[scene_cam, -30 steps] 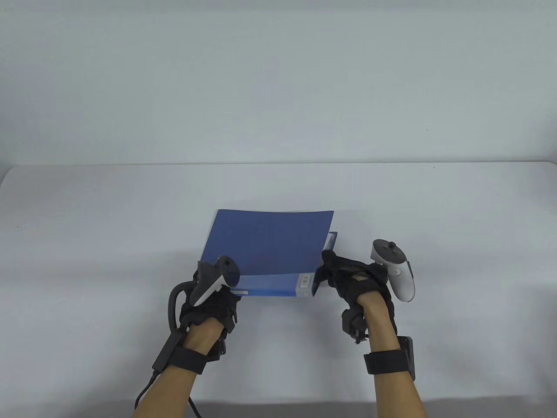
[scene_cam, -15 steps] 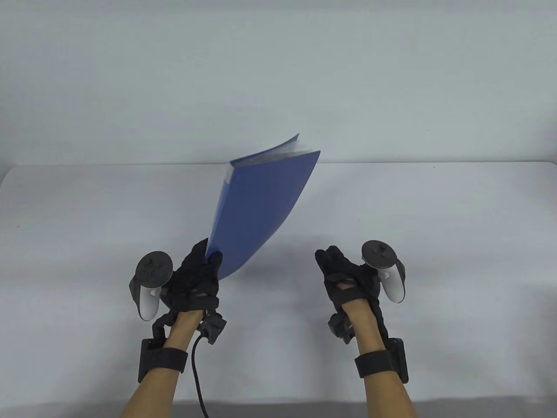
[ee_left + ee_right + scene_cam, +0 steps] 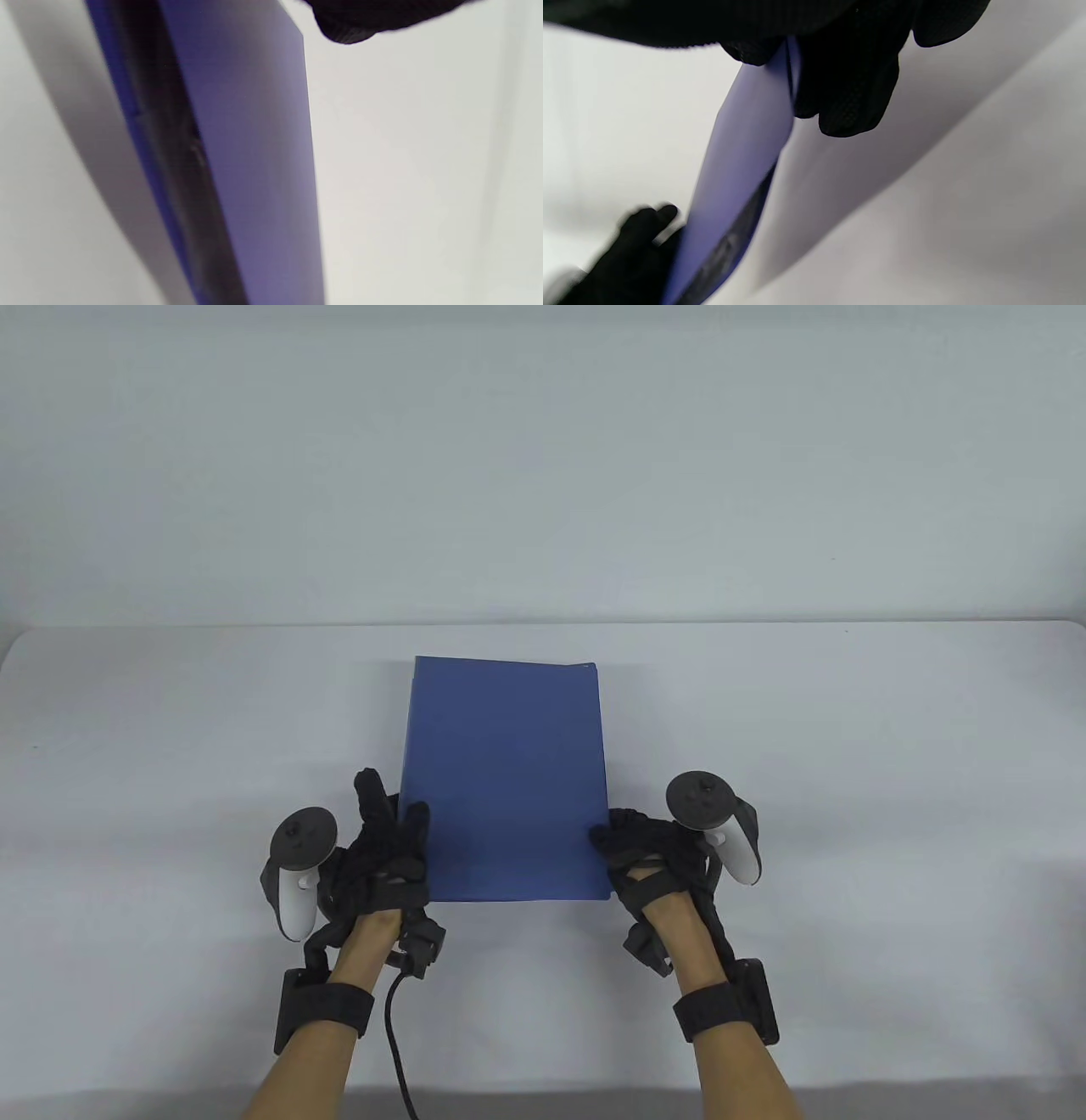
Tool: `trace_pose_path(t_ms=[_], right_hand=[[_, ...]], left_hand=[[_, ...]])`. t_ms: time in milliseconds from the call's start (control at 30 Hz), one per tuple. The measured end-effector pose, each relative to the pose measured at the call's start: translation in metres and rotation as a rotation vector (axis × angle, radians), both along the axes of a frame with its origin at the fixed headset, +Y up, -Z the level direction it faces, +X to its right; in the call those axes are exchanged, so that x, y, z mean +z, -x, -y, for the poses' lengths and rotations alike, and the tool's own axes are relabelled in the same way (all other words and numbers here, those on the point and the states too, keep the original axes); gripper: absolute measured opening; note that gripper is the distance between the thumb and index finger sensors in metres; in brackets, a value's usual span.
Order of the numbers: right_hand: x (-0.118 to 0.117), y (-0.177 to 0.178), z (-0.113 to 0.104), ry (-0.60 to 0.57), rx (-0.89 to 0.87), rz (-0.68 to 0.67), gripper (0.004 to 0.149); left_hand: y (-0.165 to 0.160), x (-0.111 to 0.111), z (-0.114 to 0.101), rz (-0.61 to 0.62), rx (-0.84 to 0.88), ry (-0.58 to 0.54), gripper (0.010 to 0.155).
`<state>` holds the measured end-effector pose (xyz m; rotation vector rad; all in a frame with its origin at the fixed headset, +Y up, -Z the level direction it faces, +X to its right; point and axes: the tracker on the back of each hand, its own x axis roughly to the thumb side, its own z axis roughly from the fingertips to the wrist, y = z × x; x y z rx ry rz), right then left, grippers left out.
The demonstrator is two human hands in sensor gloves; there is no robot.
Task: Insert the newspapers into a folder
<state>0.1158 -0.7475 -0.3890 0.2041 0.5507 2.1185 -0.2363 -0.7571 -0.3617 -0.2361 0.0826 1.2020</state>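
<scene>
A closed blue folder is held above the white table, its long side running away from me. My left hand grips its near left corner, thumb on the cover. My right hand pinches the near right corner. In the right wrist view the fingers clamp the folder's edge, and my left hand shows at the far corner. In the left wrist view the folder casts a shadow on the table, with dark sheets between its covers. No loose newspaper is in view.
The white table runs wide to both sides and ends at a pale wall behind. A black cable trails from my left wrist toward the near edge.
One second ago the folder lay on the table with its cover lifted. My left hand then swung it up alone. Now both hands hold it closed, flatter and centred, the right hand gripping it again.
</scene>
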Motion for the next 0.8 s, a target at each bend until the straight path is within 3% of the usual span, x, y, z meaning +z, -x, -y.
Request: trace_pose_path(t_ms=[133,200,267,333,467,533,600,700,800], right_hand=[[0.0,0.003,0.003,-0.027,0.028,0.029,0.06],[0.001,0.007,0.003,-0.061,0.189,0.048,0.064],[0.001,0.011,0.002,-0.017,0.443,0.023,0.074],[0.0,0.016,-0.003,-0.057,0.475,-0.02,0.079],[0.007,0.022,-0.024,-0.131,0.267,-0.016,0.079],[0.014,0.026,-0.039,-0.206,0.117,-0.035,0.079],[0.022,0.03,-0.052,-0.307,-0.034,-0.057,0.079],[0.028,0.036,-0.067,-0.419,-0.218,-0.077,0.077],[0.032,0.042,-0.072,-0.464,-0.301,-0.103,0.077]], left_hand=[[-0.004,-0.003,0.003,0.0,-0.079,0.052,0.086],[-0.007,-0.002,0.001,-0.035,-0.127,0.078,0.084],[-0.012,0.003,-0.002,-0.077,-0.283,0.169,0.083],[-0.015,0.008,-0.011,-0.089,-0.393,0.153,0.082],[-0.023,0.011,-0.031,0.014,-0.121,-0.026,0.08],[-0.029,0.012,-0.04,0.106,0.109,-0.165,0.079],[-0.034,0.017,-0.051,0.155,0.231,-0.298,0.077],[-0.04,0.028,-0.061,0.174,0.219,-0.424,0.074],[-0.047,0.029,-0.066,0.232,0.227,-0.468,0.072]])
